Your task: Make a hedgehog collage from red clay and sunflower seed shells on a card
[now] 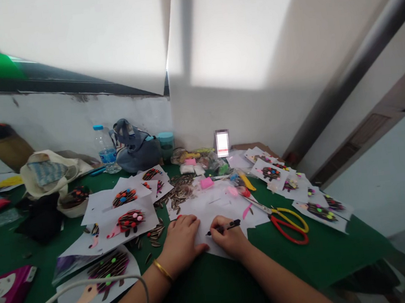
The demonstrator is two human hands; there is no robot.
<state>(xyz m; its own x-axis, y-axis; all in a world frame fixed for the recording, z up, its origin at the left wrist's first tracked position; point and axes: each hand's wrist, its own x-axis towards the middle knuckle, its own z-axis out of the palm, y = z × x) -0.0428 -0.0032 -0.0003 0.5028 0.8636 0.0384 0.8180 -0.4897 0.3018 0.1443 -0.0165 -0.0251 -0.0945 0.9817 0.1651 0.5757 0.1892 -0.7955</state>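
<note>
My right hand (229, 238) grips a black pen (233, 224), its tip low over a white sheet of paper (208, 206) in front of me. Flat on the left part of that sheet lies my left hand (182, 238), fingers stretched out, a gold bangle on its wrist. Pink clay (207, 183) sits at the sheet's far edge, and a thin pink strip (247, 211) lies on its right side. Sunflower seeds (180, 192) are heaped beyond my left hand. Scissors with red and yellow handles (288, 224) rest right of the paper.
Hedgehog pictures made with seeds lie on the left (103, 273) and right (321, 211) of the green tablecloth (280, 273). A water bottle (106, 152) and a blue-grey bag (137, 148) stand by the wall. A white cable (93, 281) crosses the left foreground.
</note>
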